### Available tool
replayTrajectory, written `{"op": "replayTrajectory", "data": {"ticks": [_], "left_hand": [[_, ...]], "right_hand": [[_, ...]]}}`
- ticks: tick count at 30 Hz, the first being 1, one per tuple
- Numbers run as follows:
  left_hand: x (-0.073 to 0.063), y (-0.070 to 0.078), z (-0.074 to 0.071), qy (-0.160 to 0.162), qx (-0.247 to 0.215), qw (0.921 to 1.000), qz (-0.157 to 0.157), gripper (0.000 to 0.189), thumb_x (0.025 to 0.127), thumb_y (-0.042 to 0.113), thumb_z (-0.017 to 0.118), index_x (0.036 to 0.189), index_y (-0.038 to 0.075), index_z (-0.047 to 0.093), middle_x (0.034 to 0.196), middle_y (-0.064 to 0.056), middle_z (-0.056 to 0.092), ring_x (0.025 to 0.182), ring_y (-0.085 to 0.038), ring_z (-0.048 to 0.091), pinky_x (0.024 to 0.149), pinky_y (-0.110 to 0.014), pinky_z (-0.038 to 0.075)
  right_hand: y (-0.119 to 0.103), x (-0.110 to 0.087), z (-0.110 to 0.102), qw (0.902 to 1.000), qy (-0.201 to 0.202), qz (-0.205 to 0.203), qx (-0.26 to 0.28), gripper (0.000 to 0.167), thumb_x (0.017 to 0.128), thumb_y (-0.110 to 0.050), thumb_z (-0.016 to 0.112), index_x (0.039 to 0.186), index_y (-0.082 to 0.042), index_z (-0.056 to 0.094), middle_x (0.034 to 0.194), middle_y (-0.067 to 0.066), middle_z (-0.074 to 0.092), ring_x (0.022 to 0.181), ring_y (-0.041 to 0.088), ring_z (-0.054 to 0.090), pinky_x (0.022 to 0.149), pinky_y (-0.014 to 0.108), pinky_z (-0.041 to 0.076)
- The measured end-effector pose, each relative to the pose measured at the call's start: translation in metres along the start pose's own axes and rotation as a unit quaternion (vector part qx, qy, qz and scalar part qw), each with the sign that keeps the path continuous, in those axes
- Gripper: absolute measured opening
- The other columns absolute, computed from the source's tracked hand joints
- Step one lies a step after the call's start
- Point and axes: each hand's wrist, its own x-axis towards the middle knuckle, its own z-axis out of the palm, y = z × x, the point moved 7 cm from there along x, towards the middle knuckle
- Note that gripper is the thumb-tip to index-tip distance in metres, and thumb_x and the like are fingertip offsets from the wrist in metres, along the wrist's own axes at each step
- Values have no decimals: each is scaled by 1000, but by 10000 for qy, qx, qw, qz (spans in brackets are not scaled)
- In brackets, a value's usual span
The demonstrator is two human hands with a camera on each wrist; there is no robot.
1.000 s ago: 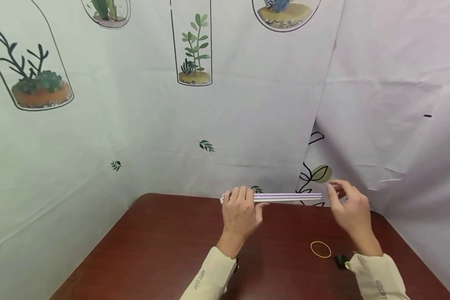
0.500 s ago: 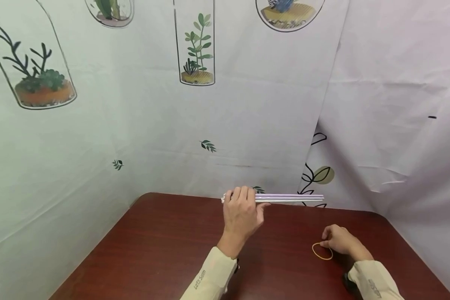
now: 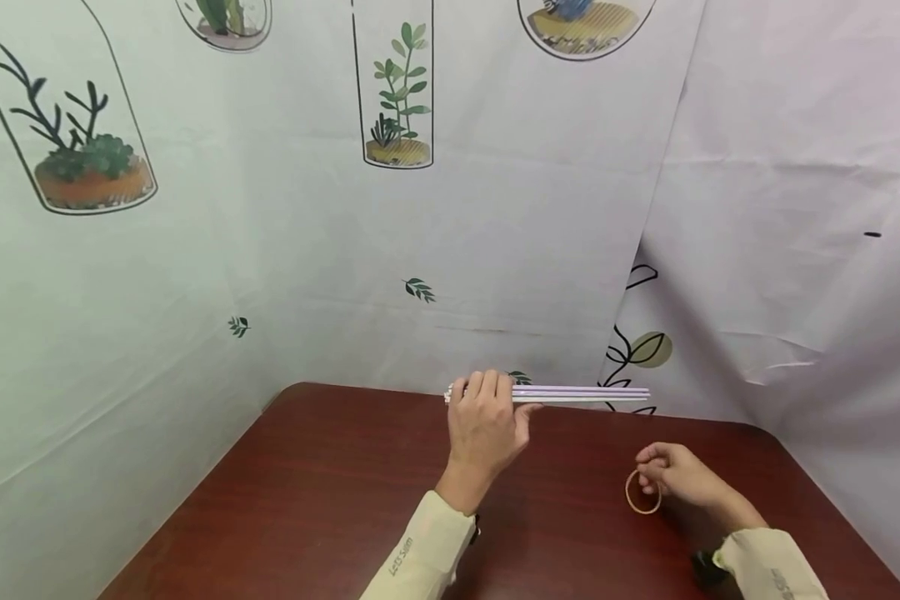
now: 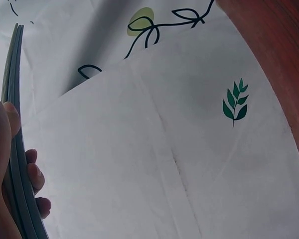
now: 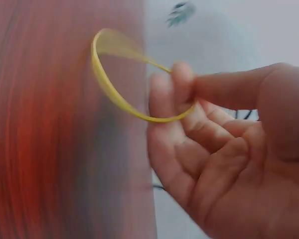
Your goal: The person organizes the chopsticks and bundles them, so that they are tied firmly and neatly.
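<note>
A bundle of several long, thin sticks that look like chopsticks [image 3: 581, 393], lilac and white, extends level to the right from my left hand [image 3: 483, 425]. The left fingers curl round the bundle near its left end, above the far part of the table. In the left wrist view the same chopsticks [image 4: 17, 164] run between thumb and fingers, looking dark there. My right hand [image 3: 682, 475] pinches a yellow rubber band [image 3: 642, 510] between thumb and fingertips. The right wrist view shows that rubber band [image 5: 114, 97] as an open loop hanging out from the fingertips, lifted over the table.
The dark red wooden table [image 3: 330, 492] has rounded far corners. Close behind it hangs a white cloth backdrop [image 3: 495, 250] printed with plants and glass jars. A small black object [image 3: 708, 569] lies by the right sleeve.
My right hand has come down from the tips of the chopsticks to the table and picked up the rubber band, raising it slightly. The left hand keeps its grip almost unmoved.
</note>
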Motion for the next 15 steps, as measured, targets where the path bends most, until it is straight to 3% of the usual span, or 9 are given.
{"op": "replayTrajectory", "data": {"ticks": [3, 7, 10, 15], "left_hand": [[0, 0, 0, -60, 15, 10000, -23, 42, 87, 55, 60, 83, 13, 63, 79, -1, 59, 79, -21, 57, 76, -36, 43], [0, -1, 2, -173, 79, 9998, -44, 43, 87, 56, 59, 85, 13, 63, 81, -1, 60, 79, -21, 56, 75, -36, 42], [0, -1, 2, -208, 74, 9997, -59, 43, 87, 56, 59, 86, 13, 63, 81, -1, 60, 79, -21, 56, 75, -36, 42], [1, -2, 1, -193, 51, 9998, -73, 42, 86, 55, 62, 86, 13, 63, 81, -1, 60, 79, -21, 56, 76, -36, 42]], "right_hand": [[-11, -2, -3, 9901, 40, 153, 1395, 20, 100, -1, 46, 113, 10, 58, 87, 8, 65, 71, 13, 63, 65, 30, 56], [-37, -6, -4, 9598, -137, -251, 2792, 34, 102, 2, 39, 113, -14, 67, 102, 1, 70, 75, 10, 63, 70, 27, 55], [-60, -8, -1, 9358, -504, -804, 3395, 40, 102, 5, 36, 116, -16, 66, 113, -1, 71, 77, 7, 63, 69, 22, 53], [-86, -12, 2, 9024, -497, -1282, 4083, 31, 102, 7, 38, 111, -11, 62, 118, 0, 71, 75, 6, 63, 64, 17, 50]]}}
